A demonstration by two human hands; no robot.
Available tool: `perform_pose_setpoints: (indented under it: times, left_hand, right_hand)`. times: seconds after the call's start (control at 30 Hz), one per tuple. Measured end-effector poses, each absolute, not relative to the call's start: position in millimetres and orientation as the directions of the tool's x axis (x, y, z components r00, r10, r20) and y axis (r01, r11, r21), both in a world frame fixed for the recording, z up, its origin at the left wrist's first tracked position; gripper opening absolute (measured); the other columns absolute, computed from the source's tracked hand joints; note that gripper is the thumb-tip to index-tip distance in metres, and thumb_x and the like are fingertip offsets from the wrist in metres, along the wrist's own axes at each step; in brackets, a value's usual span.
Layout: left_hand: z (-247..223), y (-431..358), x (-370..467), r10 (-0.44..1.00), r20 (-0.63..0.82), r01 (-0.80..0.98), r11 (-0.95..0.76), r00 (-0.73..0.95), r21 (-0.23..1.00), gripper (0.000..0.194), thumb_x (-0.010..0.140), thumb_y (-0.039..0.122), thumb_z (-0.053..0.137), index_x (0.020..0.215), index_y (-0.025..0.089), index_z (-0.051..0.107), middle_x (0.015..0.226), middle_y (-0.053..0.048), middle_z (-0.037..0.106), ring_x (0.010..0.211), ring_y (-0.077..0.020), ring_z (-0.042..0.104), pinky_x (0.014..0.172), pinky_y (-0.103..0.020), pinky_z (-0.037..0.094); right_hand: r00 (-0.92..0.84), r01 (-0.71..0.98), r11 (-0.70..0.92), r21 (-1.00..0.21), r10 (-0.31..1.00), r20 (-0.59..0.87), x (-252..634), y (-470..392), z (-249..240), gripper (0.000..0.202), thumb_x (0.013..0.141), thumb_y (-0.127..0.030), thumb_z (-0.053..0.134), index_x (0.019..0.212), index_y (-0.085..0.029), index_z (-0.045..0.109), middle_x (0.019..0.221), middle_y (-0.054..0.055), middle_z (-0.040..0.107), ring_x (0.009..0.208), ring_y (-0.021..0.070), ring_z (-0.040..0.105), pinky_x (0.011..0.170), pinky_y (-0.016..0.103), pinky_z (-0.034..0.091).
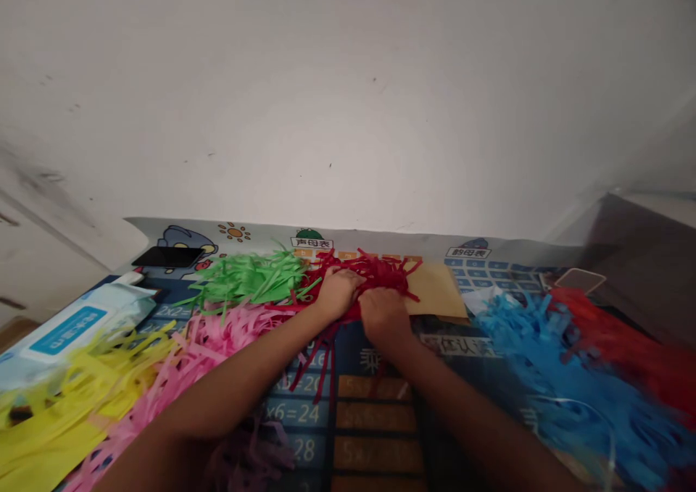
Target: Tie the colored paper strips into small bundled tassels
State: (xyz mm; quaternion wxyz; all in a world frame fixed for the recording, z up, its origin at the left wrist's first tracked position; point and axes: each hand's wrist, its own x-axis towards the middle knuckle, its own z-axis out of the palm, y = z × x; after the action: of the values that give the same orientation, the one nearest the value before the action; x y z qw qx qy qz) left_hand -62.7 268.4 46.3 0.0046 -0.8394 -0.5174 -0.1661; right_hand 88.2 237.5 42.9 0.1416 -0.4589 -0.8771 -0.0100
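Dark red paper strips (380, 271) lie in a tangled heap at the centre of the table, some hanging toward the near side. My left hand (340, 293) is closed on the strips at the heap's near edge, fingers curled. Just right of it, my right hand (385, 318) is also closed on the red strips, its fingertips near those of the left. Behind and to the right of the heap lies a tan paper sheet (439, 293). Bright green strips (253, 278) sit directly left of the red ones.
Pink strips (228, 332), yellow strips (114, 369) and a wipes pack (70, 332) lie left, a black phone (168, 257) behind them. Blue strips (576, 383) and brighter red strips (625, 347) spread right. A printed mat (309, 412) covers the table, against a white wall.
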Motion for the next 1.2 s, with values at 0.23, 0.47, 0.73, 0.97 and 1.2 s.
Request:
perform_pose_setpoints:
  times: [0.23, 0.47, 0.73, 0.97, 1.2]
  left_hand:
    - [92.8, 291.1, -91.9, 0.922, 0.313, 0.934, -0.297, 0.226, 0.201, 0.034, 0.086, 0.012, 0.053, 0.114, 0.021, 0.068, 0.104, -0.008, 0.074, 0.095, -0.0207, 0.068, 0.087, -0.030, 0.049]
    - [211.3, 267.0, -174.7, 0.892, 0.450, 0.980, -0.055, -0.038, 0.192, 0.037, 0.098, 0.014, 0.035, 0.128, 0.009, 0.056, 0.112, -0.007, 0.070, 0.098, -0.0176, 0.064, 0.086, -0.029, 0.048]
    - [252.1, 171.9, -151.7, 0.901, 0.372, 0.974, -0.202, 0.225, -0.098, 0.043, 0.085, 0.012, 0.060, 0.126, 0.023, 0.058, 0.106, -0.006, 0.071, 0.100, -0.0229, 0.064, 0.096, -0.035, 0.043]
    - [153.7, 70.1, -117.9, 0.844, 0.304, 0.888, -0.360, 0.441, -0.287, 0.056, 0.085, 0.005, 0.044, 0.140, 0.012, 0.042, 0.137, -0.019, 0.054, 0.126, -0.0268, 0.052, 0.106, -0.043, 0.040]
    - [46.8, -10.5, -94.5, 0.783, 0.432, 0.894, -0.391, 0.447, -0.217, 0.057, 0.085, 0.006, 0.044, 0.141, 0.021, 0.044, 0.148, -0.020, 0.039, 0.139, -0.0289, 0.035, 0.107, -0.047, 0.040]
  right_hand:
    - [-0.487, 0.860, 0.507, -0.059, 0.849, 0.203, 76.6, 226.5, 5.5, 0.063, 0.092, -0.054, 0.046, 0.130, -0.005, 0.054, 0.128, 0.026, 0.056, 0.120, 0.0370, 0.048, 0.105, 0.053, 0.019]
    - [-0.489, 0.860, 0.509, -0.038, 0.842, 0.227, 80.3, 218.6, 6.6, 0.056, 0.094, -0.053, 0.042, 0.129, -0.012, 0.056, 0.127, 0.023, 0.058, 0.118, 0.0333, 0.051, 0.108, 0.053, 0.015]
    - [-0.468, 0.846, 0.518, -0.126, 0.834, 0.291, 88.0, 186.1, 62.4, 0.031, 0.089, -0.037, 0.055, 0.105, -0.013, 0.068, 0.103, 0.018, 0.069, 0.103, 0.0303, 0.057, 0.106, 0.054, 0.016]
    - [-0.499, 0.178, 0.356, -0.917, 0.836, 0.227, 57.1, 40.9, 69.2, 0.039, 0.089, -0.046, 0.053, 0.124, -0.029, 0.060, 0.117, 0.006, 0.065, 0.104, 0.0239, 0.059, 0.093, 0.041, 0.044]
    - [-0.350, -0.595, -0.136, -0.792, 0.931, 0.103, 30.6, 22.3, 24.0, 0.062, 0.084, -0.073, 0.036, 0.123, -0.030, 0.058, 0.128, 0.003, 0.060, 0.126, 0.0225, 0.049, 0.111, 0.048, 0.032]
